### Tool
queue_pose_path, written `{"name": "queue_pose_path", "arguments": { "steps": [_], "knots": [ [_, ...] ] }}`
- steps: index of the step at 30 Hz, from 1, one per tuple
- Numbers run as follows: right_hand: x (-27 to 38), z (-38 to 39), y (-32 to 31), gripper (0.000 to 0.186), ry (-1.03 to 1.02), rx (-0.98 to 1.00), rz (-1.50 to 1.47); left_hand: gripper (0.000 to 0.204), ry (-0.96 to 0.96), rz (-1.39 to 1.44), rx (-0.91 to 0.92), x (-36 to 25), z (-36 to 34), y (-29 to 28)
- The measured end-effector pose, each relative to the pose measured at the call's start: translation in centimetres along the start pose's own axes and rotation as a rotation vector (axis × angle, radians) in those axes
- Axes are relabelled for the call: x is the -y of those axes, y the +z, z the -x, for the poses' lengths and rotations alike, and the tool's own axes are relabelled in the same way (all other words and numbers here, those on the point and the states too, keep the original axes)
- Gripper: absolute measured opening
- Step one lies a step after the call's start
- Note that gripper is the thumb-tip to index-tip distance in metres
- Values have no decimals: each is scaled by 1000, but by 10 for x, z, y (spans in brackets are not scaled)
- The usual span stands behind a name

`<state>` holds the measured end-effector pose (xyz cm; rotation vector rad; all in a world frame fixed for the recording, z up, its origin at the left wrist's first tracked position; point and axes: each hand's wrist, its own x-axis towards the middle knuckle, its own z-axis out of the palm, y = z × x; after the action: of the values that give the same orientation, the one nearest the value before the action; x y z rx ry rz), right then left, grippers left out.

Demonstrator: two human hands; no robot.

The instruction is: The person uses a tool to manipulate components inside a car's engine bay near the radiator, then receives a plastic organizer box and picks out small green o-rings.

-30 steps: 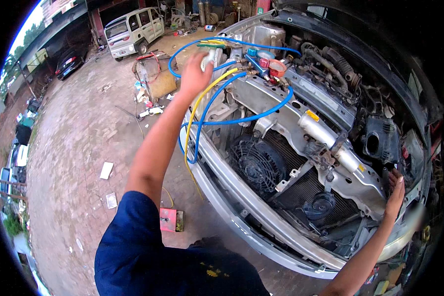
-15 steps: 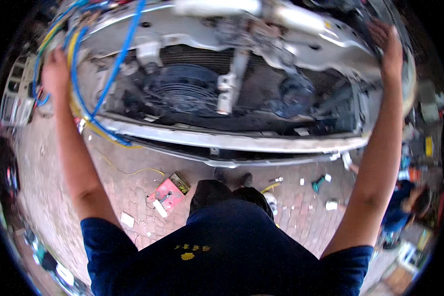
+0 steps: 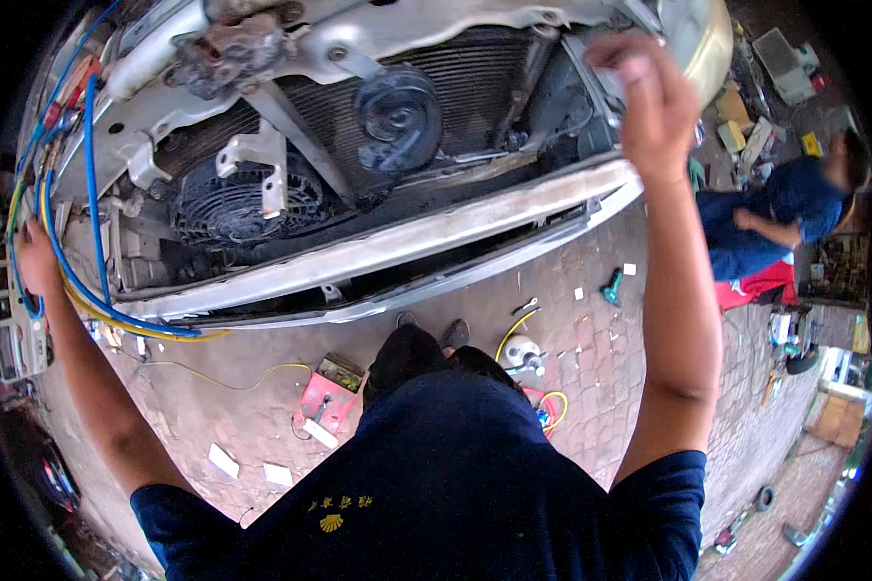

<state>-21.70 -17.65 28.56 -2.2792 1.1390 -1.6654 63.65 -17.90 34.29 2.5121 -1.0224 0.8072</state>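
Observation:
The front end of a car stands before me with its inner parts exposed: a pale metal crossbar (image 3: 397, 247), a dark finned radiator (image 3: 475, 82), a round black fan (image 3: 247, 198) and a black coiled horn-like part (image 3: 398, 118). At the far left my left hand (image 3: 37, 259) is beside the blue and yellow hoses (image 3: 56, 232); its fingers are small and partly hidden, so its grip is unclear. My right hand (image 3: 657, 111) is raised over the car's right front corner, blurred, fingers loosely bent and apart, with nothing visible in it.
On the brick floor lie a red box-like case (image 3: 326, 402), a green power tool (image 3: 612, 287), a whitish round container (image 3: 521, 351) and white scraps (image 3: 224, 461). A co-worker in dark blue (image 3: 775, 213) is to the right. A yellow cord (image 3: 223, 387) crosses the floor.
My view has shifted, so the car front now slants up to the right. My right hand has come inward from the car's right edge. A co-worker shows more fully.

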Motion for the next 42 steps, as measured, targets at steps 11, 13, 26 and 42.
{"name": "queue_pose_path", "arguments": {
  "steps": [11, 13, 26, 42],
  "knots": [
    [-13, 99, 63, 45, 283, 136, 333, 75, 13, 57, -22, -7, -2, -3],
    [-5, 99, 63, 45, 316, 194, 417, 77, -12, 52, -74, -21, 15, -5],
    [13, 94, 65, 40, 414, 360, 579, 76, 11, 62, -34, -1, -6, -2],
    [4, 96, 68, 42, 313, 240, 560, 69, -76, 107, -138, -58, 58, -38]
  ]
}}
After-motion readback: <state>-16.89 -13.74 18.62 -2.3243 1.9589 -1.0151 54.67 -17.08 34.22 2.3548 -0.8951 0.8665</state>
